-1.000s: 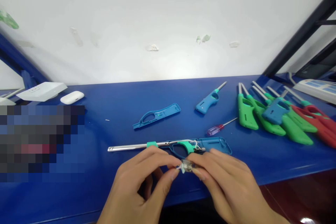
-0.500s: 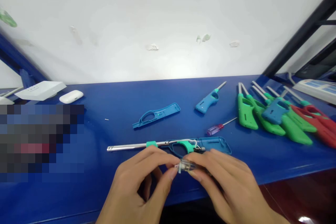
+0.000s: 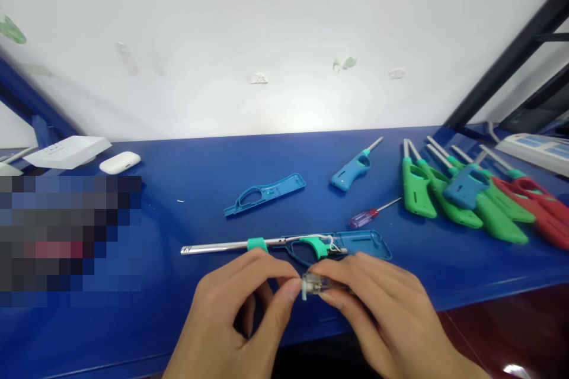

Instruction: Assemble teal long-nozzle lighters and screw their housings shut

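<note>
In my right hand is a small clear fuel tank with a pale fitting at its left end; fingers and thumb close round it, hiding its right part. My left hand is closed in a pinch at that fitted end; anything between its fingertips is too small to make out. Just beyond both hands lies an opened blue utility lighter half, with its metal barrel, green trigger and white wire showing. Farther back rests the matching blue shell half, inner side up.
A screwdriver with a purple-red handle lies right of centre, below a whole blue lighter. Several green lighters, red lighters and another blue one are piled at right. A white earbud case sits at left.
My left fingertips have drawn slightly left from the tank's end, so more of its pale fitting shows. My right hand keeps its hold on the tank.
</note>
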Available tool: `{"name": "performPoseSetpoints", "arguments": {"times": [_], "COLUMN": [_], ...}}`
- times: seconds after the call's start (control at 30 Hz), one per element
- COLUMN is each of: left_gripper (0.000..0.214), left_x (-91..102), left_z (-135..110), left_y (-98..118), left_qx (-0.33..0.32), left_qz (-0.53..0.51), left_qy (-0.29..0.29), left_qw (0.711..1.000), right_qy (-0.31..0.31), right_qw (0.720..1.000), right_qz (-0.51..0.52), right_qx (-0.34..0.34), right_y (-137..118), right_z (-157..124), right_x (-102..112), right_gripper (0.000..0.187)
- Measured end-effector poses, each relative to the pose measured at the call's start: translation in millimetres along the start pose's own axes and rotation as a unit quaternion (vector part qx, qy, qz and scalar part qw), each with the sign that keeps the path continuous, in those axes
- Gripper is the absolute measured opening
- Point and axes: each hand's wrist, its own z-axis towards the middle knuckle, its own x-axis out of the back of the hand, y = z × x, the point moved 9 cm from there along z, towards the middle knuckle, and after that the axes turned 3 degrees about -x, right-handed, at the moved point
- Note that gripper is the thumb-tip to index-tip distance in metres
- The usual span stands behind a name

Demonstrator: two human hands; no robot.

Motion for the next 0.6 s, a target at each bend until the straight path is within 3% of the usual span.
{"name": "performPoseSetpoints", "arguments": {"times": [0.17,0.37,0.6], "left_gripper": [0.024,0.016,0.023], "left_x": [-3.2,-2.1,-1.0], "left_z": [-1,0,-2], "left_y": [6,9,-1], "left_qx": [-0.008,-0.037,0.010], "left_qz": [0.025,0.016,0.021], "left_qy": [-0.006,0.015,0.017], "left_qw": [1.000,0.999,1.000], "right_qy": [0.001,-0.005,0.000], "right_qw": [1.000,1.000,1.000], "right_qz": [0.006,0.007,-0.010], "right_qx": [-0.011,-0.011,0.003], "right_y": [3,4,-1], "right_z": [-1,-1,1], "right_x": [0,-2,0], "right_gripper": [0.017,0.017,0.018]}}
